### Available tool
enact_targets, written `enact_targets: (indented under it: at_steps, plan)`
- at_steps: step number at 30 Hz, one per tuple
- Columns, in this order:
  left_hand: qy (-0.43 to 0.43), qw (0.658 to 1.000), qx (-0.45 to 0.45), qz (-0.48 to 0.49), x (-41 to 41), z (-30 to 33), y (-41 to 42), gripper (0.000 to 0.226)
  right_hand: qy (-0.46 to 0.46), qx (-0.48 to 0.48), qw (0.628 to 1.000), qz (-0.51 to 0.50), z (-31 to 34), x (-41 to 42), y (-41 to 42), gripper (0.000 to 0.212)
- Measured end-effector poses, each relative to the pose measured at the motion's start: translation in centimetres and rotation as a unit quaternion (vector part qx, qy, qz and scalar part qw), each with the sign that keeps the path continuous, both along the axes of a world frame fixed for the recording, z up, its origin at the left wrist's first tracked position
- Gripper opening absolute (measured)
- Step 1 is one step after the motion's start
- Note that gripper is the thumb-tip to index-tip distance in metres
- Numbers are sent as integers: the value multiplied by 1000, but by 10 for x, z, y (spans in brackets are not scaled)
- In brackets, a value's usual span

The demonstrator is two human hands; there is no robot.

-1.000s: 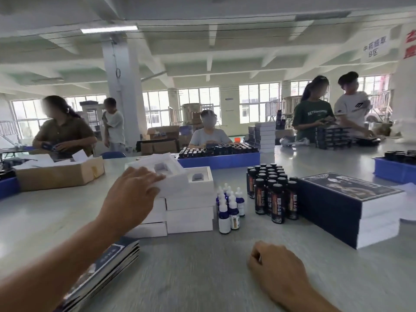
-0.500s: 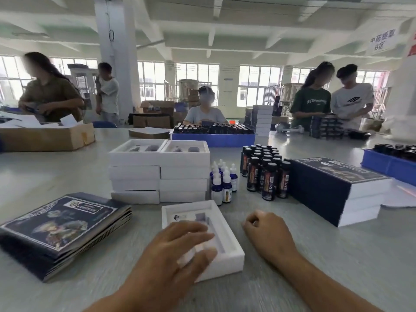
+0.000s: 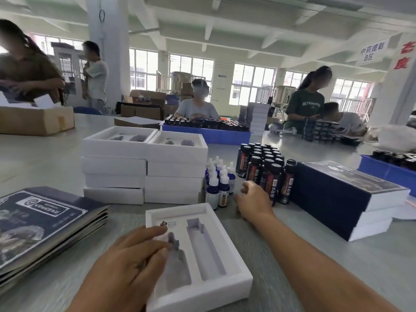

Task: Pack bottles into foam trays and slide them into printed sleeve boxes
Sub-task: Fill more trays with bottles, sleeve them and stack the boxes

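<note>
left hand point(image 3: 126, 260): lying flat, fingers straight, on white rectangular foam tray point(image 3: 225, 257) | right hand point(image 3: 253, 202): hovering loosely curled, gripping nothing, beside dark capped bottles point(image 3: 267, 170)

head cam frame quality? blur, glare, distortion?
Head view: backlit windows blown out; wide-angle bends the pillar and table edges; motion blur on both hands, left hand and right hand; foam tray and dark bottles are fairly sharp; faces blurred.

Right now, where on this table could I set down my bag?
Bare table lies right of the foam tray, nearer than the stacked boxes. Another patch sits left of the white tray stacks. Around the bottles it is crowded.
</note>
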State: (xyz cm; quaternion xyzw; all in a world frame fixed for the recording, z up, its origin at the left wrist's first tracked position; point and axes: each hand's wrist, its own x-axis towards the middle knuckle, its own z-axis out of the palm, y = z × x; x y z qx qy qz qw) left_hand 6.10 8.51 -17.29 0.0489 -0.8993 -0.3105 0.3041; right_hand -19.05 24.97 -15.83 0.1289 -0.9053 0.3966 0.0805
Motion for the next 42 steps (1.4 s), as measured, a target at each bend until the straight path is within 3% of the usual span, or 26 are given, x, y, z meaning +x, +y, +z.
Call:
enact_targets:
  at_steps: [4, 8, 12, 15, 18, 21, 25, 28, 30, 34, 39, 42]
  plan:
    - [12, 1000, 3, -19, -5, 2, 0, 21, -13, 8, 1000, 9, 0, -26, -15, 63]
    - [53, 998, 6, -26, -8, 1, -2, 29, -16, 17, 999, 27, 4, -45, -28, 50]
    - [73, 997, 4, -18, -10, 0, -3, 28, 12, 27, 1000, -2, -1, -53, -31, 23]
    - [61, 998, 4, -15, -11, -3, -6, 30, 27, 12, 999, -26, -3, -49, -27, 19]
    - [21, 1000, 6, -13, -11, -2, -6, 26, 1, -12, 1000, -25, 0, -35, -12, 24]
    - [-5, 999, -20, -29, -10, -2, -4, 24, -60, -75, 995, -4, 9, -3, 15, 13]
    - [0, 1000, 13, -22, -2, -5, -2, 27, -21, -103, 993, 56, 36, 58, 43, 16]
    - [-16, 999, 30, 0, 1, -4, -1, 34, -48, -48, 983, 169, 51, 115, 43, 27]
    - [-23, 1000, 0, 5, 0, -5, 0, 40, -51, 19, 973, 224, 51, 146, 35, 47]
    - [-32, 999, -30, -3, 0, -6, -1, 39, 41, 156, 960, 230, 38, 174, 19, 50]
    - [-27, 998, -57, -4, -2, -6, -2, 39, 65, 219, 941, 250, 37, 181, 16, 64]
    - [-25, 998, -57, -4, -3, -7, -3, 38, 82, 252, 924, 275, 37, 181, 15, 62]
